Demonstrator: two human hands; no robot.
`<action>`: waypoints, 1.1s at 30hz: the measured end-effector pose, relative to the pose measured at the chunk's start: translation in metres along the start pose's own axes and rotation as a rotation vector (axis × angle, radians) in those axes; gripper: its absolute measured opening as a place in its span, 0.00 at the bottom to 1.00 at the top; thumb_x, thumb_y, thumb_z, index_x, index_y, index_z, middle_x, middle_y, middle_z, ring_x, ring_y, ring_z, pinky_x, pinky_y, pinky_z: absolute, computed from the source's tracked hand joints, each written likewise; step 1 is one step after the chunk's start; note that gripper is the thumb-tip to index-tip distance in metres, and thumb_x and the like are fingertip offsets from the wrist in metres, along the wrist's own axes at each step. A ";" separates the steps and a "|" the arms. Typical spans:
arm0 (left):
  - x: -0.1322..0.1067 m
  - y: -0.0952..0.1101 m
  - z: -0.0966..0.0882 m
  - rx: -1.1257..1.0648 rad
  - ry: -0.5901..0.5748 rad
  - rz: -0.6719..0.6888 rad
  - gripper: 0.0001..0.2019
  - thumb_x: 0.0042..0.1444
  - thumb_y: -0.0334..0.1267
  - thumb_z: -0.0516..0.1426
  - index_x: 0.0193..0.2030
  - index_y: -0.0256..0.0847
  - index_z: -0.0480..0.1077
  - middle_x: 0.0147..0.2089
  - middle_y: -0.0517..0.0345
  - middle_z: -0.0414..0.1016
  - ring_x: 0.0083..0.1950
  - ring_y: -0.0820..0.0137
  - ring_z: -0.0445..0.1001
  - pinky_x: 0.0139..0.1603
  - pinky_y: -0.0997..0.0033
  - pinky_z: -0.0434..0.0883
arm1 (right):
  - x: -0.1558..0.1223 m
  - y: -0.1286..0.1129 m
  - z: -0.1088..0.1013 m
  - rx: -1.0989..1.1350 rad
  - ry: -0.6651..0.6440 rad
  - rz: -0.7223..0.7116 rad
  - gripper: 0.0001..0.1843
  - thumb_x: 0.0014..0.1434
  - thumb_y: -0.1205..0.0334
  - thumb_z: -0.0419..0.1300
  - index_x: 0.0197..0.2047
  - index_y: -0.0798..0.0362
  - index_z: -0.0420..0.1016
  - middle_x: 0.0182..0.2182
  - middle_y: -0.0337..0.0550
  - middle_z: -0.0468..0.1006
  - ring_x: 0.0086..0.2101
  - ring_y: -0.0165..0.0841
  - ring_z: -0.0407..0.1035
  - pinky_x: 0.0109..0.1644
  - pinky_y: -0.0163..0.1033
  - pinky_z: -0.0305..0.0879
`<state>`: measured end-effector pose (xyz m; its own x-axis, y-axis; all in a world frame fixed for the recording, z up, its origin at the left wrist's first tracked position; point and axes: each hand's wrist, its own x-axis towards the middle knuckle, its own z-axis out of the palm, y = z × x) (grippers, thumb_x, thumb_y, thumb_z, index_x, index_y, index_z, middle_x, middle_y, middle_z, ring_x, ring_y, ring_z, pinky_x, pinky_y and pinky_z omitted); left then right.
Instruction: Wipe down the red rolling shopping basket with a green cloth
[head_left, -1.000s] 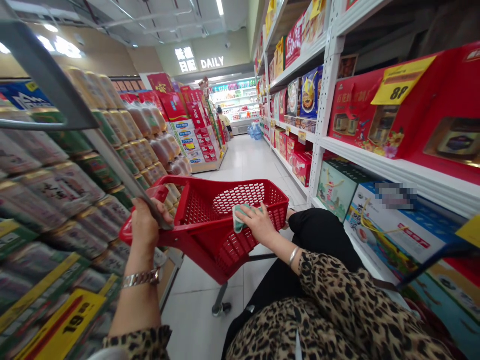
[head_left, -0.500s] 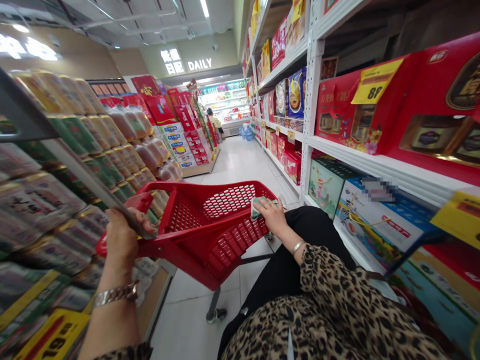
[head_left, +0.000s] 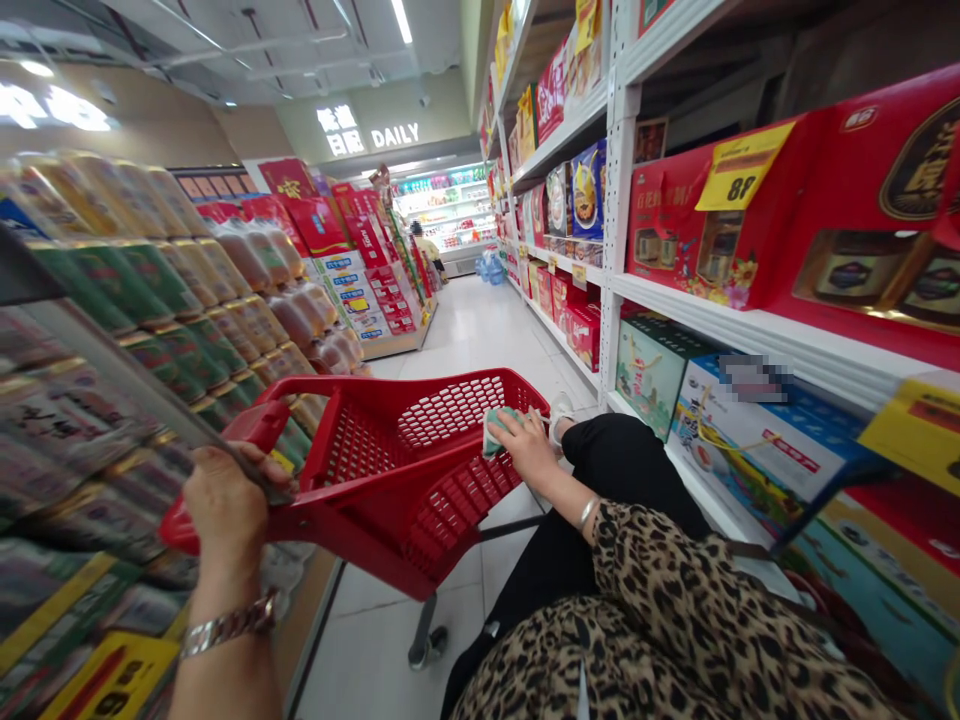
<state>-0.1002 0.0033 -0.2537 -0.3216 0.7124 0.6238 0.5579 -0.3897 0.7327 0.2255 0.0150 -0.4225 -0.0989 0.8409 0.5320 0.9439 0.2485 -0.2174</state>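
A red plastic shopping cart (head_left: 360,520) with a perforated basket stands tilted in front of me. My left hand (head_left: 229,500) is wrapped round the cart's grey metal handle bar (head_left: 142,370), just where it meets the red body. On the basket's right rim lies my right hand (head_left: 529,448), fingers pressing a green-and-white cloth (head_left: 495,428) against the plastic. Part of the cloth is hidden under the fingers. My knee in black trousers (head_left: 622,460) is close to that hand.
White shelves (head_left: 750,320) with red gift boxes (head_left: 690,220) rise close on my right. Stacked drink packs (head_left: 150,280) stand on the left. Down the tiled aisle (head_left: 469,320) are blue water bottles (head_left: 491,268) and a person (head_left: 427,250) by a lit fridge.
My right hand and the cloth have moved left along the basket rim. The cart's handle end and my left hand have shifted left and lower in view.
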 end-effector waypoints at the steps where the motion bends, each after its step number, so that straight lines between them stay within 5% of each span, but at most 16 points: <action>1: -0.001 0.000 0.000 0.006 0.004 0.010 0.36 0.54 0.77 0.35 0.28 0.46 0.61 0.14 0.64 0.63 0.15 0.70 0.63 0.15 0.71 0.63 | 0.000 -0.008 0.001 0.006 -0.002 -0.021 0.27 0.67 0.74 0.52 0.63 0.42 0.73 0.66 0.48 0.69 0.63 0.44 0.64 0.70 0.64 0.48; 16: -0.003 -0.011 0.005 -0.081 -0.026 -0.010 0.35 0.52 0.78 0.38 0.29 0.46 0.59 0.15 0.63 0.65 0.17 0.69 0.65 0.17 0.68 0.68 | 0.019 -0.118 -0.019 0.179 -0.095 -0.370 0.29 0.67 0.71 0.53 0.69 0.43 0.64 0.68 0.45 0.65 0.55 0.39 0.67 0.69 0.54 0.52; 33: -0.002 -0.007 0.006 -0.045 -0.047 -0.015 0.37 0.49 0.81 0.39 0.30 0.45 0.61 0.15 0.66 0.62 0.15 0.71 0.62 0.15 0.70 0.65 | -0.001 -0.015 -0.014 0.024 -0.089 -0.039 0.31 0.66 0.76 0.48 0.65 0.39 0.69 0.68 0.42 0.67 0.62 0.44 0.63 0.68 0.64 0.48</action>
<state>-0.0992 0.0080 -0.2616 -0.2925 0.7447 0.5999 0.5177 -0.4041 0.7541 0.2160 0.0039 -0.4079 -0.1639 0.8694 0.4661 0.9310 0.2926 -0.2184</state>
